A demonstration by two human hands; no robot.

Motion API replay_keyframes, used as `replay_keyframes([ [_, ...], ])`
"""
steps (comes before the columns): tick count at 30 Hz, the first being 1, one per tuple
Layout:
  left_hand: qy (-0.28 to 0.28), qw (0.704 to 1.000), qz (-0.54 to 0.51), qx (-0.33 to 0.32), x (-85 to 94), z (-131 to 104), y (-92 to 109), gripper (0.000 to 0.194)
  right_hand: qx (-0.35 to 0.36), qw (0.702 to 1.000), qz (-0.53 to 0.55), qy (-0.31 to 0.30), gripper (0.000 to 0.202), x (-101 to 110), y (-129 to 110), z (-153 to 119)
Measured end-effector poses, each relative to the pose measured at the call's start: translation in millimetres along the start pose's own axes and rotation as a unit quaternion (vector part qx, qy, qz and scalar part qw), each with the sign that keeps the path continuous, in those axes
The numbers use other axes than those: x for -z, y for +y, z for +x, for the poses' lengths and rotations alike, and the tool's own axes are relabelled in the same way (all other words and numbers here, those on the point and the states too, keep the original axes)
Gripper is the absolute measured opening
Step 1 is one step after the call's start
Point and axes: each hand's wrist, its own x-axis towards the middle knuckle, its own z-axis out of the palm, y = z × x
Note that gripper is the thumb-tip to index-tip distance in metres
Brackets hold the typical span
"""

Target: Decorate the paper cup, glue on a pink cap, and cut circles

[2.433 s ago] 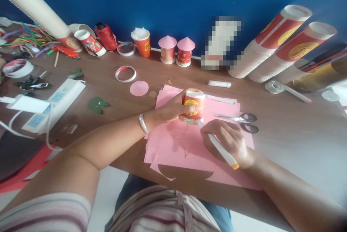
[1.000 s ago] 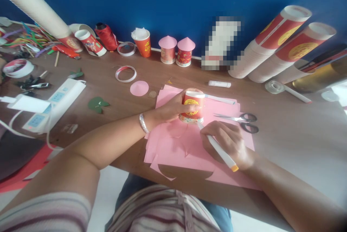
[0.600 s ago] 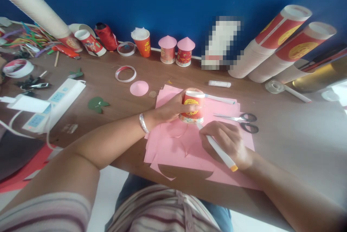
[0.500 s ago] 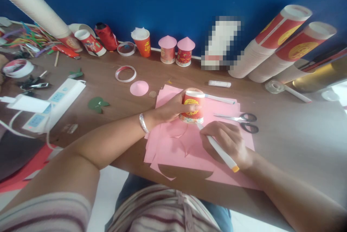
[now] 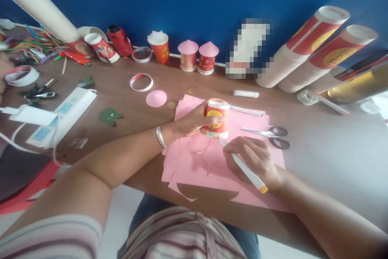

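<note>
A red and yellow paper cup [image 5: 218, 110] stands upside down on pink paper [image 5: 188, 166], gripped by my left hand [image 5: 197, 117] with the thumb across its front. White patterned trim runs round its lower rim. My right hand [image 5: 251, 156] is closed round a white marker with an orange end [image 5: 248, 173]; its tip is close to the cup's lower edge, and I cannot tell if it touches. Scissors [image 5: 269, 133] with dark handles lie just beyond my right hand. Behind the cup lies another white pen [image 5: 247, 110].
Two cups with pink cone tops [image 5: 207, 59] stand by the blue wall. A pink cone [image 5: 156, 98] and tape roll [image 5: 141, 83] lie left of the paper. Tall cup stacks [image 5: 315, 49] lean at the right. A power strip [image 5: 68, 109] and green cut-out [image 5: 109, 117] are at the left.
Almost everything holds still. The view has shifted very slightly; both hands keep the same grips on the cup and the marker.
</note>
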Motion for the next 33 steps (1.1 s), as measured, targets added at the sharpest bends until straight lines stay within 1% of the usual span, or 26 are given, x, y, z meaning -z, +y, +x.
replay_keyframes([
  [4, -0.01, 1.0, -0.005, -0.009, -0.2, -0.1, 0.6, 0.047, 0.001, 1.0, -0.001, -0.001, 0.022, -0.5, 0.4, -0.3],
  [9, -0.002, 1.0, -0.002, -0.005, 0.0, -0.1, 0.7, 0.048, 0.0, 1.0, -0.005, 0.007, 0.021, -0.2, 1.1, -0.4],
  [13, 0.003, 1.0, 0.008, 0.004, 1.6, 0.1, -0.6, 0.046, 0.0, 1.0, -0.014, 0.015, 0.022, -0.5, 0.9, 0.3],
  [21, -0.005, 1.0, 0.008, -0.006, 2.5, 1.0, -3.4, 0.04, -0.012, 1.0, -0.01, 0.007, 0.021, -0.2, -2.1, -0.1],
  [29, -0.009, 1.0, 0.016, -0.014, 5.9, 2.4, -7.1, 0.049, -0.013, 1.0, 0.003, 0.003, 0.022, -2.6, -1.9, -1.5],
  [33, -0.011, 1.0, 0.019, -0.015, 5.3, 3.0, -6.4, 0.049, -0.018, 1.0, 0.008, -0.005, 0.023, -0.6, -1.9, -0.7],
])
